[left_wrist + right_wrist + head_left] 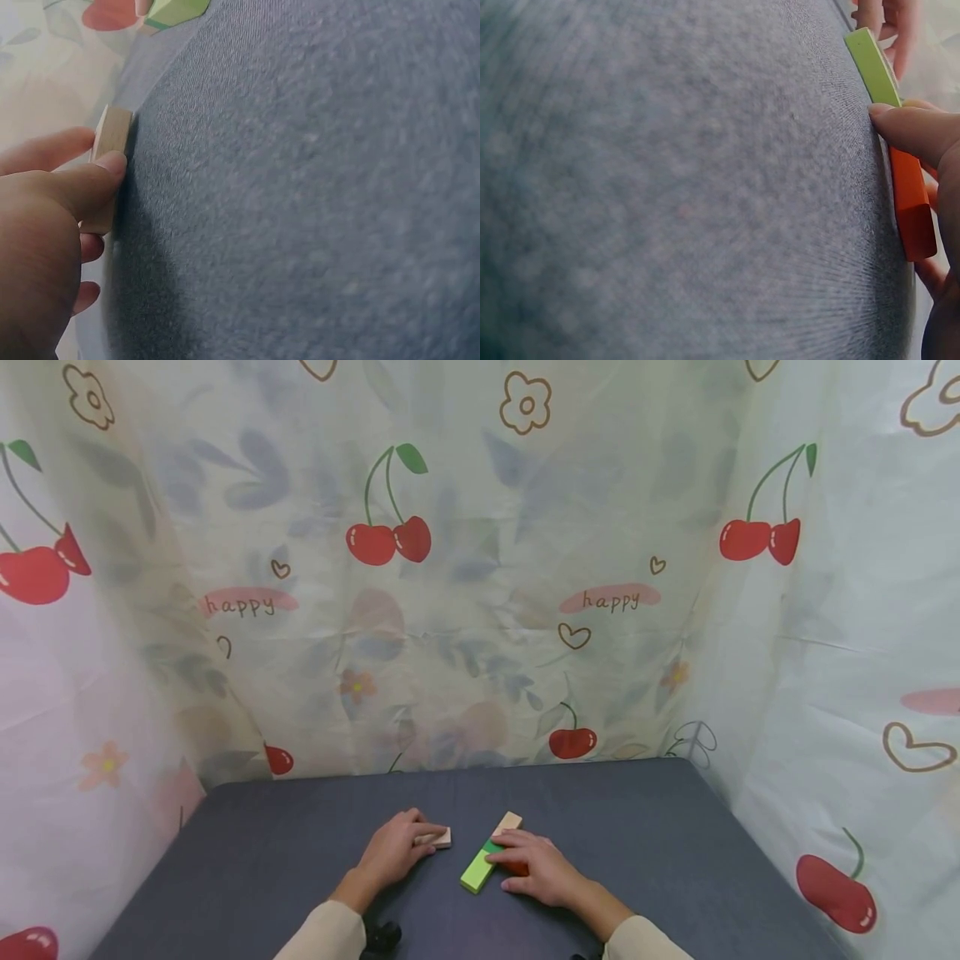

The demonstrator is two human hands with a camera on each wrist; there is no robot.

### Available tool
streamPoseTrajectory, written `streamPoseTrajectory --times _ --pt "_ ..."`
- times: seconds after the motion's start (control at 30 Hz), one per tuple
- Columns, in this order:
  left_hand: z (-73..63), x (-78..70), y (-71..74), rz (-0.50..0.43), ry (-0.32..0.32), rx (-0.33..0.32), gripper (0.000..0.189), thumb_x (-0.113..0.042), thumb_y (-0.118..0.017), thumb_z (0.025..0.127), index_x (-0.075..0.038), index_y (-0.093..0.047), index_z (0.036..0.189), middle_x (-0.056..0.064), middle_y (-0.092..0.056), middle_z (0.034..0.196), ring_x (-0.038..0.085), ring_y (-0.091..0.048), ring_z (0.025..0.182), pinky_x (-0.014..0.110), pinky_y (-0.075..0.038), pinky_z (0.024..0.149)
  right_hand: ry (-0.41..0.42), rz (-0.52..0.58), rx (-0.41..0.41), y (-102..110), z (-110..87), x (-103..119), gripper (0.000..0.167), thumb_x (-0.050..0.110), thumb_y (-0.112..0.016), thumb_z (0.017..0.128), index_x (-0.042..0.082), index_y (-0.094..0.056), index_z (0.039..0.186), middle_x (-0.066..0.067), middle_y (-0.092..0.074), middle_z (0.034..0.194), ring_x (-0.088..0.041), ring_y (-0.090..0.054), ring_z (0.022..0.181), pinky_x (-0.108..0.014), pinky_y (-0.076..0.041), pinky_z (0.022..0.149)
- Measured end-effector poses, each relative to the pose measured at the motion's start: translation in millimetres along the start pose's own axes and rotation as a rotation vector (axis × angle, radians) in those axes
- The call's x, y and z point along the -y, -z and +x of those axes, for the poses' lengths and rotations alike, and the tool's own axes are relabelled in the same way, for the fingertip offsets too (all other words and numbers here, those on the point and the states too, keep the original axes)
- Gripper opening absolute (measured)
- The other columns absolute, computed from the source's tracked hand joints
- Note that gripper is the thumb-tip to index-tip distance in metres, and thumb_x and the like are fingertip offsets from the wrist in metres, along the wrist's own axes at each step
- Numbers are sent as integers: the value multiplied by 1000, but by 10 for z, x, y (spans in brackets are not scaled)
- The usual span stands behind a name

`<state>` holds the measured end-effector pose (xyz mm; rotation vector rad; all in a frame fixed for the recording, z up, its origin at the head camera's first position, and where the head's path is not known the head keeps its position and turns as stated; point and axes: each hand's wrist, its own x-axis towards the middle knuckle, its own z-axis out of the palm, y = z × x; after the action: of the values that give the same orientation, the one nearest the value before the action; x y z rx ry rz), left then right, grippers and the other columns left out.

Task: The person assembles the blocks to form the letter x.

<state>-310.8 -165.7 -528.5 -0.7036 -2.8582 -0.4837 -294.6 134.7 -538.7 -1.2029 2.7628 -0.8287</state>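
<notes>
My left hand point(397, 847) pinches a plain wooden block point(114, 133) between thumb and fingers, low on the dark cloth. One end of it sticks out past the fingertips in the head view. My right hand point(543, 868) holds an orange-red block point(911, 202), its thumb and fingers on either side. That block is mostly covered by the hand in the head view. Against its left side lies a slanted row: a light green block point(477, 870), a darker green piece point(492, 846) and a pale wooden block point(509, 822) at the far end. Right fingertips rest on the green pieces.
A dark grey cloth-covered table point(300, 835) lies under both hands. Behind and beside it hangs a pale curtain point(465, 610) printed with cherries and hearts. A black object point(384, 937) shows by the left sleeve.
</notes>
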Motion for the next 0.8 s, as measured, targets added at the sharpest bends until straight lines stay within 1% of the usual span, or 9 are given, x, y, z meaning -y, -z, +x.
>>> streamPoseTrajectory --times 0.13,0.33,0.47,0.57,0.8 --pt "-14 -29 -6 -31 -13 -17 29 -30 -70 89 -31 -71 119 -10 -55 97 9 -51 84 30 -44 66 5 -3 2 6 -1 -2 43 29 -73 88 28 -65 130 2 -49 144 -23 -36 138 -61 -31 99" --pt "-24 -79 -39 -74 0 -18 28 -30 -70 90 -32 -72 117 -10 -57 98 9 -52 86 31 -46 68 3 -2 6 7 -2 -13 43 30 -72 88 29 -64 130 3 -49 144 -22 -35 138 -61 -31 100" --pt "-16 -105 -71 -83 6 -27 27 -31 -71 89 -33 -72 116 -10 -58 99 10 -53 87 32 -46 70 9 -2 4 4 -5 -16 43 30 -72 88 29 -65 130 2 -49 144 -22 -36 138 -61 -31 99" --pt "-12 -130 -87 -85 -2 -41 27 -31 -71 89 -33 -73 115 -10 -59 99 10 -53 88 34 -47 71 5 1 5 3 -8 -17 43 31 -72 88 29 -64 130 3 -48 144 -21 -36 138 -60 -31 100" --pt "-21 -183 -135 -96 -14 -80 25 -31 -72 88 -31 -74 113 -10 -60 99 10 -53 87 33 -47 70 38 -11 -16 -1 -11 -16 43 30 -72 89 27 -64 131 -1 -50 143 -25 -38 136 -62 -33 97"
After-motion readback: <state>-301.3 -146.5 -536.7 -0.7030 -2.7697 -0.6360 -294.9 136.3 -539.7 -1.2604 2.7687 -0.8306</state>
